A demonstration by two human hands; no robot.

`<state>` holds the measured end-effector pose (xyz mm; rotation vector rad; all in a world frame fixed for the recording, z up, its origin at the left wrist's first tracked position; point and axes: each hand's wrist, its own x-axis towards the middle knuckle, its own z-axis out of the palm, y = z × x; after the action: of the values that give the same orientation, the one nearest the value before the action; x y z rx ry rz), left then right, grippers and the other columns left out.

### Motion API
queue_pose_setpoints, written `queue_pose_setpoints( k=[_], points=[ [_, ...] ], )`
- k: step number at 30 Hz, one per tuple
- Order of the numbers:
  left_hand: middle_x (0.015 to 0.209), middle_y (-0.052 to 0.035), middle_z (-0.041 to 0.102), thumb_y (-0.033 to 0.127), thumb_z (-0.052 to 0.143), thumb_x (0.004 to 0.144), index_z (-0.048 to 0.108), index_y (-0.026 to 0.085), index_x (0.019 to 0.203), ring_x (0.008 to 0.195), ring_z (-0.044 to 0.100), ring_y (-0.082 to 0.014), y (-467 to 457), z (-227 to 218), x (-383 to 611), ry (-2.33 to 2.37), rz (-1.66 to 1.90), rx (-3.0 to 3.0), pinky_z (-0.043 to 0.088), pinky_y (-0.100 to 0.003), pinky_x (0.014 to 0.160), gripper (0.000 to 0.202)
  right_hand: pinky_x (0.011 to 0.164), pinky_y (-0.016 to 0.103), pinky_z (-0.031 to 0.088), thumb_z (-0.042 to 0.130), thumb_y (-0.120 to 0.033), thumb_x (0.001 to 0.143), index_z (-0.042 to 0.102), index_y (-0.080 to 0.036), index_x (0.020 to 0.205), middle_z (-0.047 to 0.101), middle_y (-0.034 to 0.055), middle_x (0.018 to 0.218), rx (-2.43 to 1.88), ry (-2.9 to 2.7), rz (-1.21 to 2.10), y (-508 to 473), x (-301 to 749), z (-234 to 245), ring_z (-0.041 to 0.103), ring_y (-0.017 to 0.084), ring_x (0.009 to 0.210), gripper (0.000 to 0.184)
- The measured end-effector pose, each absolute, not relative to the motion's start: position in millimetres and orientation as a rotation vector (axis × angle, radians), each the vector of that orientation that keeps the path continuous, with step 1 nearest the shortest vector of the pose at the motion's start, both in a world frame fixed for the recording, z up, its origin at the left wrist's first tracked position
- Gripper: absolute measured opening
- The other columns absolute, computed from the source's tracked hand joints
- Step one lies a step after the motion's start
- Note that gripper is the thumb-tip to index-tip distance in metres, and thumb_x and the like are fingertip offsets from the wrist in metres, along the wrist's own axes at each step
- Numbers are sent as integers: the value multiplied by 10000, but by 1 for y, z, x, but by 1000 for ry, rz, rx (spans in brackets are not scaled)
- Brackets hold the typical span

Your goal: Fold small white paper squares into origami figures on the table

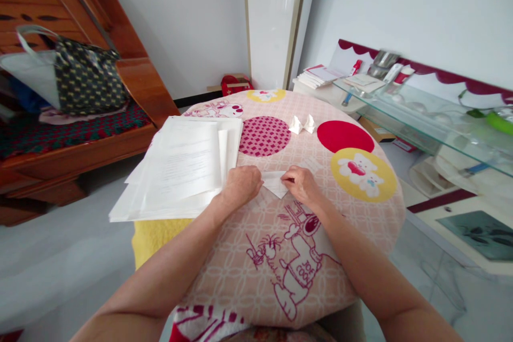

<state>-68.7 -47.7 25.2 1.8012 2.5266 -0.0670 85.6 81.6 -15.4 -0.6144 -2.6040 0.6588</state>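
Between my two hands is a small piece of folded white paper [276,184], its lower edge coming to a point. My left hand [242,184] is closed at the paper's left end, the fingers curled and partly hidden. With thumb and fingers pinched, my right hand [301,184] grips the right end. Two small folded paper shapes [302,125] stand side by side farther back on the tablecloth. A stack of white paper sheets [180,165], the top one printed, lies left of my left hand.
A patterned pink cloth [240,267] covers the round table. To the right is a glass shelf [425,117] holding cups and papers. A wooden bench [136,123] with a dark patterned bag [88,77] stands at the left. A white cabinet-like unit [270,26] rises behind the table.
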Motion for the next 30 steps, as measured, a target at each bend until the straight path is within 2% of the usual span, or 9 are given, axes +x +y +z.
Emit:
queue_pose_setpoints(
  k=[5, 8, 12, 18, 23, 27, 30],
  points=[
    [999, -121, 713, 320, 458, 987, 695, 154, 982, 949, 669, -250, -42, 10, -83, 2616, 288, 1704, 490, -329, 782, 289, 682, 280, 419, 627, -50, 807, 740, -173, 703, 672, 42, 735, -598, -2599, 664, 82, 85, -14, 604, 172, 724, 197],
    [1065, -83, 702, 287, 540, 959, 664, 176, 1076, 1024, 640, -212, -38, -1, -88, 2422, 531, 1871, 489, -309, 876, 204, 693, 282, 428, 634, -43, 800, 728, -166, 712, 671, 45, 745, -600, -2598, 651, 80, 85, -14, 604, 174, 731, 178],
    [1064, -83, 697, 275, 637, 895, 667, 172, 1089, 1048, 626, -231, -36, -8, -88, 2266, 596, 1955, 483, -351, 937, 222, 739, 294, 465, 666, -34, 767, 732, -159, 828, 693, 67, 862, -644, -2551, 629, 79, 87, -14, 615, 183, 778, 154],
    [986, -65, 724, 285, 685, 836, 692, 175, 1010, 913, 652, -218, -36, 1, -82, 2216, 573, 1758, 481, -326, 845, 206, 906, 386, 492, 715, -61, 740, 738, -161, 998, 708, 107, 1005, -610, -2518, 565, 84, 90, -16, 622, 253, 1001, 278],
    [788, -30, 682, 321, 694, 814, 722, 169, 883, 755, 608, -191, -37, 9, -81, 2191, 498, 1688, 413, -294, 706, 169, 1027, 440, 453, 726, -48, 682, 722, -162, 1125, 702, 130, 1174, -573, -2497, 684, 91, 94, -16, 605, 277, 1140, 457],
    [628, 22, 576, 295, 666, 815, 691, 159, 755, 611, 510, -129, -37, 11, -86, 2063, 683, 1658, 338, -263, 607, 150, 978, 409, 476, 722, -86, 676, 736, -160, 1122, 729, 117, 1137, -601, -2420, 858, 94, 98, -10, 648, 264, 1067, 452],
    [594, 36, 531, 286, 653, 827, 646, 153, 702, 579, 470, -108, -38, 9, -89, 2023, 860, 1694, 316, -248, 579, 183, 771, 319, 504, 703, -157, 709, 763, -169, 1004, 756, 52, 937, -700, -2325, 1023, 96, 103, -4, 665, 212, 833, 301]
  ],
)
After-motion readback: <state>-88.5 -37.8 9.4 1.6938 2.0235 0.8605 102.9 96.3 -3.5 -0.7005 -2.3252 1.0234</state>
